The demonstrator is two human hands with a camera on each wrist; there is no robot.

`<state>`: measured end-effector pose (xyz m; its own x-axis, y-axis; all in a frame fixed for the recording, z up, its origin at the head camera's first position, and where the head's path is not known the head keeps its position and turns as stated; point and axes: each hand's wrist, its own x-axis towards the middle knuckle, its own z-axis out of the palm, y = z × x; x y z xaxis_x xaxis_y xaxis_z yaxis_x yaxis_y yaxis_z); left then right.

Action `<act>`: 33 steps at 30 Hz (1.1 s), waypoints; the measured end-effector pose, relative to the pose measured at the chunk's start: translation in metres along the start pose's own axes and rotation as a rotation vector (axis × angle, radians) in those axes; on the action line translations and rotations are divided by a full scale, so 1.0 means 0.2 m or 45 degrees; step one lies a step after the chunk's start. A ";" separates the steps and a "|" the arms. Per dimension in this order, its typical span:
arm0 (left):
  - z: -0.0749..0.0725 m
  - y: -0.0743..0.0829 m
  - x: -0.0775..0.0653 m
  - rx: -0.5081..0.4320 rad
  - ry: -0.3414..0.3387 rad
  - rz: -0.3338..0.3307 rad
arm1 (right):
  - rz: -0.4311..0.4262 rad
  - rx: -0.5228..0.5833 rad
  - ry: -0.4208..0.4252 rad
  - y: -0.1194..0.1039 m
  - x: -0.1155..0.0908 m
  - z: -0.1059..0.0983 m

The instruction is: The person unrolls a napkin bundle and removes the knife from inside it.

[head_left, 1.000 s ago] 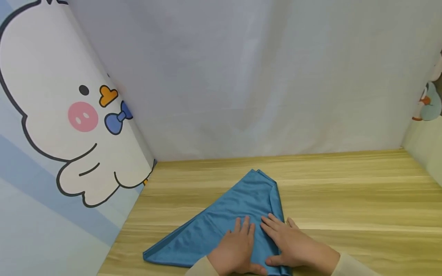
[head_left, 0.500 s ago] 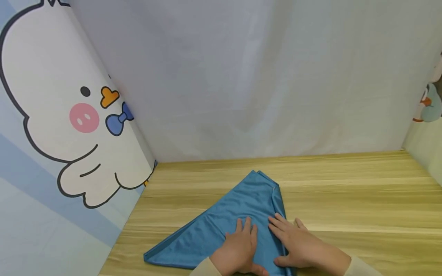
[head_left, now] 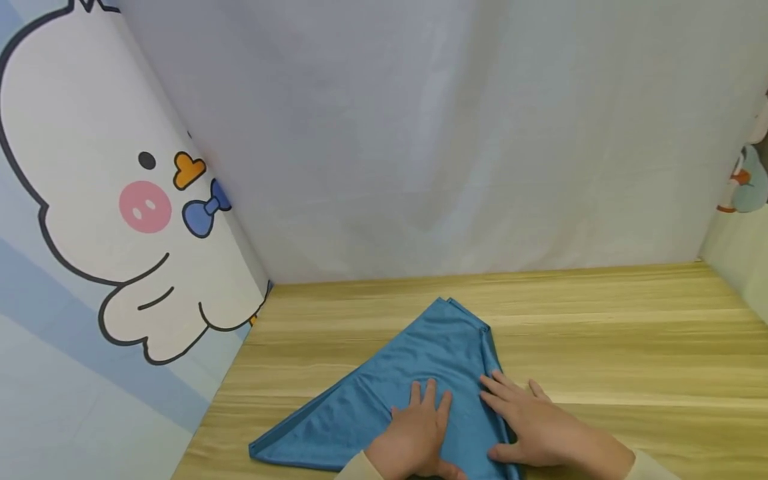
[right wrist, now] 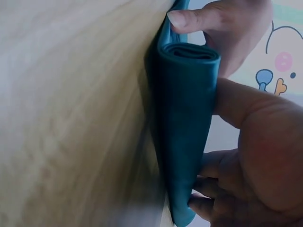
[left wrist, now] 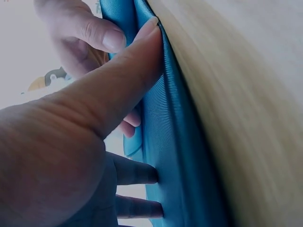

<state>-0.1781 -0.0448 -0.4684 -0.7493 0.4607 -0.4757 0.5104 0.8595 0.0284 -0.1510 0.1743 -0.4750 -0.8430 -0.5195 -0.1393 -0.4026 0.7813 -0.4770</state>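
A shiny blue cloth [head_left: 420,347], folded into a rough triangle, lies on the wooden tabletop. Its right edge is a narrow roll [right wrist: 187,109], whose coiled end shows in the right wrist view. My left hand [head_left: 414,433] rests on the cloth with fingers spread and its thumb near the front edge. On the right, my right hand [head_left: 534,423] touches the roll, fingers extended on top and the thumb lower down near the front. The left wrist view shows the left thumb [left wrist: 128,71] against the cloth's edge. The cloth's front part runs out of the head view.
Wood-grain tabletop [head_left: 612,333] extends to the right of the cloth and behind it. A pale curtain-like backdrop [head_left: 450,133] stands along the far edge. At left is a panel with a cartoon bird [head_left: 90,167]; at right, part of another printed panel [head_left: 747,180].
My right hand has shifted right together with the rolled edge, so more flat cloth shows between the hands. The left hand has stayed nearly in place.
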 end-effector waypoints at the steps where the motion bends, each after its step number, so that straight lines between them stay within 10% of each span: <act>1: 0.00 0.00 0.00 -0.001 0.001 -0.002 | -0.004 0.015 0.000 0.01 -0.01 0.00; 33: 0.02 0.01 0.02 -0.049 0.019 -0.004 | -0.019 0.141 0.006 0.16 -0.08 -0.02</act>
<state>-0.1785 -0.0424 -0.4726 -0.7573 0.4607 -0.4629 0.4914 0.8688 0.0607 -0.1530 0.2093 -0.4848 -0.8389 -0.5291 -0.1277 -0.3737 0.7304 -0.5717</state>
